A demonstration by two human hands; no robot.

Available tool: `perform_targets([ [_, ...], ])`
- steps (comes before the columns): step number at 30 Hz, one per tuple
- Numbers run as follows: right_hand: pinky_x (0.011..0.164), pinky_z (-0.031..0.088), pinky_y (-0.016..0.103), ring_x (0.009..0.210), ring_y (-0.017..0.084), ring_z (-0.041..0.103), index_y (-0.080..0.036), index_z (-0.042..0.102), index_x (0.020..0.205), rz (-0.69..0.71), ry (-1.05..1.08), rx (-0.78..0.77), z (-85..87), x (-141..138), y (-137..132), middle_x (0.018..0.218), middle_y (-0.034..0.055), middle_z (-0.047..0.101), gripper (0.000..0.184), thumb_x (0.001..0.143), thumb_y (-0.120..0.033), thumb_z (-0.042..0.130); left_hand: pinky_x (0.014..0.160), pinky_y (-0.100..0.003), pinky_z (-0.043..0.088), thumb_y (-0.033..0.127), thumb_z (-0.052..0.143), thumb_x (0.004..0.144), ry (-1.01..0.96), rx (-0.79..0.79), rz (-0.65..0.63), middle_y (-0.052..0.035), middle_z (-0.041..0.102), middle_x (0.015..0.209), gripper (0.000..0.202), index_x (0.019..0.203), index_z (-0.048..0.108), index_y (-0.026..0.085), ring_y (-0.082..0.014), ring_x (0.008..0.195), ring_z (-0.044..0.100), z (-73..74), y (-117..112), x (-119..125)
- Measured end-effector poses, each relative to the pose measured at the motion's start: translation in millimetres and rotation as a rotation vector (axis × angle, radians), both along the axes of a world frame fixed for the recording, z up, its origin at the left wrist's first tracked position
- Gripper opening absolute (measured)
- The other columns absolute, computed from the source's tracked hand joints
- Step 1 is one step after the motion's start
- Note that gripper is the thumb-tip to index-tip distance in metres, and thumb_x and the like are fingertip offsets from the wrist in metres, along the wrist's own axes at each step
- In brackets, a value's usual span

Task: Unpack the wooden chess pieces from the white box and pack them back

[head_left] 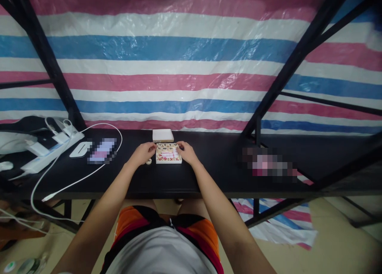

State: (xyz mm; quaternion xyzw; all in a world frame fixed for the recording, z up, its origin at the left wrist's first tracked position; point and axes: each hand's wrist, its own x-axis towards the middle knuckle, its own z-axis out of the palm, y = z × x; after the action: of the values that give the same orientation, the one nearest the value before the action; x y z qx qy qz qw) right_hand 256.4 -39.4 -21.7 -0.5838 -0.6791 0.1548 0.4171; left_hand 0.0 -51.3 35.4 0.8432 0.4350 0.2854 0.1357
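A small white open box [168,161] sits on the black table in front of me. Inside are rows of small round cream pieces, some with dark marks and some with red marks, and a clear or whitish strip across the middle. My left hand [143,152] is at the box's left side, its fingers bent together by the far left corner; what they pinch is too small to tell. At the right side my right hand [187,152] has thumb and fingers closed on the box's edge. One loose round piece [148,161] lies below my left hand.
A white lid-like box [162,135] lies just behind the open one. On the left are a phone [103,150], a white flat device [80,149], a power strip [53,152] and white cables. A blurred-out item [268,164] is at right. Black metal posts [294,63] frame the table.
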Motion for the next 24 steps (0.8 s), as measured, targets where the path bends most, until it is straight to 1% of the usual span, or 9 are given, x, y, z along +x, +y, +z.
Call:
perform_targets([
  [2,0.088,0.046,0.034,0.089,0.017,0.059,-0.02,0.063,0.103,0.0,0.019,-0.001,-0.6,-0.2,0.5,0.094,0.0047,0.062,0.027,0.078,-0.02,0.054,0.079,-0.03,0.046,0.029,0.047,0.085,0.039,0.056,0.046,-0.0063,0.066,0.089,0.025,0.094,0.067,0.019,-0.0203,0.085,0.06,1.1,-9.9,-14.1],
  [4,0.088,0.046,0.034,0.088,0.017,0.059,-0.021,0.063,0.102,0.002,0.039,0.001,-0.9,-0.2,1.2,0.092,0.0042,0.062,0.025,0.078,-0.023,0.055,0.087,-0.034,0.045,0.032,0.047,0.086,0.041,0.1,0.108,-0.0075,0.064,0.097,0.027,0.099,0.066,0.019,-0.0229,0.095,0.058,-3.0,-22.1,-32.3],
  [6,0.087,0.046,0.033,0.087,0.016,0.059,-0.021,0.063,0.101,0.005,0.052,0.0,-0.8,-0.1,2.0,0.091,0.0037,0.062,0.025,0.078,-0.024,0.055,0.093,-0.038,0.043,0.036,0.047,0.087,0.038,0.119,0.169,-0.0081,0.062,0.104,0.029,0.103,0.065,0.02,-0.0238,0.1,0.056,-11.5,-34.2,-50.6],
  [9,0.086,0.046,0.033,0.086,0.016,0.059,-0.021,0.063,0.101,-0.001,0.055,-0.009,-0.3,0.3,2.9,0.091,0.0035,0.062,0.025,0.078,-0.025,0.055,0.095,-0.04,0.043,0.042,0.047,0.087,0.058,0.128,0.257,-0.0091,0.06,0.106,0.034,0.105,0.066,0.02,-0.0247,0.101,0.055,-26.0,-47.1,-69.3],
  [12,0.087,0.046,0.033,0.086,0.016,0.059,-0.02,0.063,0.101,-0.006,0.043,-0.011,0.1,0.2,2.9,0.091,0.0037,0.063,0.024,0.079,-0.026,0.055,0.095,-0.041,0.043,0.044,0.048,0.086,0.1,0.114,0.279,-0.0086,0.061,0.107,0.034,0.103,0.066,0.021,-0.0253,0.101,0.055,-33.2,-52.2,-73.4],
  [18,0.087,0.045,0.032,0.086,0.015,0.059,-0.02,0.063,0.102,-0.009,0.045,-0.021,-0.5,-0.2,3.0,0.092,0.0038,0.063,0.024,0.08,-0.026,0.054,0.092,-0.042,0.043,0.038,0.048,0.085,0.196,0.081,0.253,-0.0094,0.064,0.109,0.034,0.108,0.064,0.02,-0.028,0.102,0.056,-28.5,-53.0,-67.6],
  [24,0.085,0.046,0.031,0.086,0.016,0.059,-0.02,0.064,0.102,-0.011,0.034,-0.015,0.6,0.0,3.1,0.092,0.0039,0.063,0.024,0.081,-0.028,0.054,0.087,-0.04,0.045,0.036,0.045,0.086,0.166,0.117,0.231,-0.008,0.067,0.098,0.025,0.096,0.063,0.021,-0.0267,0.093,0.058,-30.4,-52.0,-70.3],
])
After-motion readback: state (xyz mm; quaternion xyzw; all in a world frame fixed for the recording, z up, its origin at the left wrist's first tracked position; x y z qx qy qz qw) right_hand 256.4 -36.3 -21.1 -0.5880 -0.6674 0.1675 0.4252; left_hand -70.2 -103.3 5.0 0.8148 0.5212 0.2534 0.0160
